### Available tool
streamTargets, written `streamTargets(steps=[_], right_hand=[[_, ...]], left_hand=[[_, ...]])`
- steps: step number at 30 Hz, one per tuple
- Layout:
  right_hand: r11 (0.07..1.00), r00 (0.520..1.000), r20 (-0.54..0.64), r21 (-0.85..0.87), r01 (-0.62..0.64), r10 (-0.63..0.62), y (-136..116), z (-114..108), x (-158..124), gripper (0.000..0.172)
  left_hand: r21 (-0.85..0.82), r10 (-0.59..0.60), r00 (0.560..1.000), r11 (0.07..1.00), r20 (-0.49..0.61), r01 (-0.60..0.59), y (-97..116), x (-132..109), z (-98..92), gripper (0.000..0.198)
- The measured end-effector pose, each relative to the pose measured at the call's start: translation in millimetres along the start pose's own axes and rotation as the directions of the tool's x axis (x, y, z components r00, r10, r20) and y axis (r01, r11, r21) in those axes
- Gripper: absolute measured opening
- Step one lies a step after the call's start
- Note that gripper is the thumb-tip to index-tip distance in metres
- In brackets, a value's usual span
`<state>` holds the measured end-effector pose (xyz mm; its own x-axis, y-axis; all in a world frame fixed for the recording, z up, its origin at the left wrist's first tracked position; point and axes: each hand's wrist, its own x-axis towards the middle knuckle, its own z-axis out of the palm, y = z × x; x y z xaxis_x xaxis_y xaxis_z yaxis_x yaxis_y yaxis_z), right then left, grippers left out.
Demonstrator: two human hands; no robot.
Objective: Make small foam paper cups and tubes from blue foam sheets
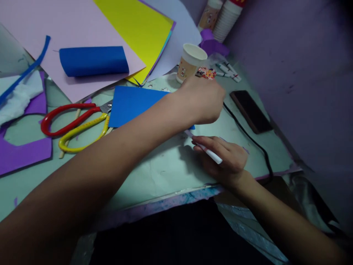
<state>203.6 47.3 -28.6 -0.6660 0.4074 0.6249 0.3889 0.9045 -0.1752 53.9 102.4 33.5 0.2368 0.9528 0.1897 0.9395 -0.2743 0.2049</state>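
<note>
My left hand (204, 99) reaches across the table, curled closed. Its fingertips are turned away, so whatever it may hold is hidden. Just below it, my right hand (227, 154) is closed around a slim white marker (211, 153), whose far end points up and left toward a blue sheet (138, 105). The blue sheet lies flat, partly covered by my left forearm. Beside its left edge rest scissors (82, 129) with one red and one yellow handle; the blades go under the sheet. A paper cup (192, 60) stands right behind my left hand.
A blue roll (93, 62) lies on pink paper (77, 25), over yellow sheets (143, 25). Purple cut pieces (30, 156) are at left. A phone (250, 110), black cable (245, 132), markers (228, 70) and stacked cups (227, 20) stand near the right-hand wall.
</note>
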Motion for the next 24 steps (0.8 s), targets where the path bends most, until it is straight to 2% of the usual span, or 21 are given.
streamTargets(steps=[3,9,16,19,24], right_hand=[[0.998,0.999,0.001,0.055,-0.037,0.037,3.8,-1.5,-3.2,0.025],[0.989,0.994,-0.016,0.095,-0.110,0.112,8.5,-8.5,-8.8,0.020],[0.962,0.975,-0.034,0.175,-0.211,0.220,14.0,-13.1,-13.0,0.018],[0.917,0.940,-0.044,0.241,-0.318,0.337,16.4,-11.5,-16.6,0.018],[0.770,0.822,-0.074,0.404,-0.493,0.565,17.6,-6.7,-21.5,0.013]], left_hand=[[0.161,0.085,0.991,0.982,0.099,-0.100,2.0,-2.5,-3.9,0.033],[0.192,0.072,0.994,0.977,0.083,-0.087,2.4,-3.5,-5.5,0.031],[0.203,0.039,0.991,0.977,0.126,-0.064,1.5,-0.7,-5.0,0.028],[0.211,0.042,0.991,0.975,0.126,-0.068,1.5,-0.7,-6.0,0.028],[0.222,0.031,0.990,0.973,0.135,-0.061,1.2,0.6,-4.4,0.027]])
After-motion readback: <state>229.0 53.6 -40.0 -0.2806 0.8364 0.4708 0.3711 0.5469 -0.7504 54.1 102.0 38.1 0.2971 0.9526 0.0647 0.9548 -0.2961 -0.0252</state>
